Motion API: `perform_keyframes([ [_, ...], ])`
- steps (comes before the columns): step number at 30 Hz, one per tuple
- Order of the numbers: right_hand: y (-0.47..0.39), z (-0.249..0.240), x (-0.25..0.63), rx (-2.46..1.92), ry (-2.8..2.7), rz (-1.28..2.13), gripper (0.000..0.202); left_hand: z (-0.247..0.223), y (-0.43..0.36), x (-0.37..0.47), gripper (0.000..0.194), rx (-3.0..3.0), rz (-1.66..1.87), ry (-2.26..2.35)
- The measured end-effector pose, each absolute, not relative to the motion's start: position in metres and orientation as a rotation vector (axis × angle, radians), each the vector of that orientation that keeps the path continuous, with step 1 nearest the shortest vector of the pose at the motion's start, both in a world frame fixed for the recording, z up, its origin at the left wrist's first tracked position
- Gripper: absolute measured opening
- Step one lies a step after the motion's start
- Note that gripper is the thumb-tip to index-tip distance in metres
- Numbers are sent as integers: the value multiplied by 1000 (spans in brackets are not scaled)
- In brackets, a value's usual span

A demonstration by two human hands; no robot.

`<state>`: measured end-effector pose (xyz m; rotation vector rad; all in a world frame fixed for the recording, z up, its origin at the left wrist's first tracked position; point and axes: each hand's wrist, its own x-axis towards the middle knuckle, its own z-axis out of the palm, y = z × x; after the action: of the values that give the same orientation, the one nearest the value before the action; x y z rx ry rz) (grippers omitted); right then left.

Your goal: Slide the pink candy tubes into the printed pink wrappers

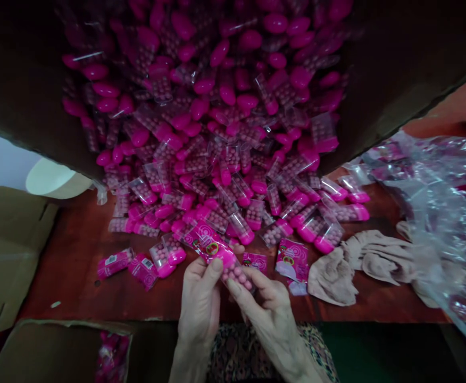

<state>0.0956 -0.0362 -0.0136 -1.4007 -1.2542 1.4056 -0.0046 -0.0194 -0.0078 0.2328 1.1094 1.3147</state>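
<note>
My left hand (201, 292) is closed, its thumb pressed on a shiny pink printed sleeve (205, 240). The lower end of that sleeve lies against or around the pink cap of a clear tube of pink balls (239, 276); which of the two, I cannot tell. My right hand (267, 300) pinches the tube's clear end between thumb and fingers. Tube and sleeve form one slanted line above the table's front edge. Right beside my right hand lie a flat printed sleeve (292, 260) and a smaller one (255, 260), partly covered by my fingers.
Many pink-capped tubes (225, 133) spill from a dark-walled container onto the red-brown table (77, 229). Two sleeved pieces (115, 263) lie left. A crumpled cloth (336, 276) and clear plastic bag (440, 213) sit right. An open box (53, 351) stands below the front edge.
</note>
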Motion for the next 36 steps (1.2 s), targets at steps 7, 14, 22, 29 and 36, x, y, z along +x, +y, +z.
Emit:
perform_keyframes([
  [7,-36,-15,94,-1385,-1200,1403,18,-9,-24,-1,16,276,1226,1066],
  [14,-31,-14,90,-1183,-829,1803,28,-6,-19,-8,25,286,1341,1157],
  [22,-33,-12,88,-1237,-880,1684,28,-11,-21,-14,23,555,1080,1210],
  [29,-34,-16,89,-1307,-1049,1429,18,-9,-28,-12,20,395,1184,1212],
  [36,-35,-21,85,-1339,-1087,1487,22,-6,-25,-7,20,328,1245,1122],
])
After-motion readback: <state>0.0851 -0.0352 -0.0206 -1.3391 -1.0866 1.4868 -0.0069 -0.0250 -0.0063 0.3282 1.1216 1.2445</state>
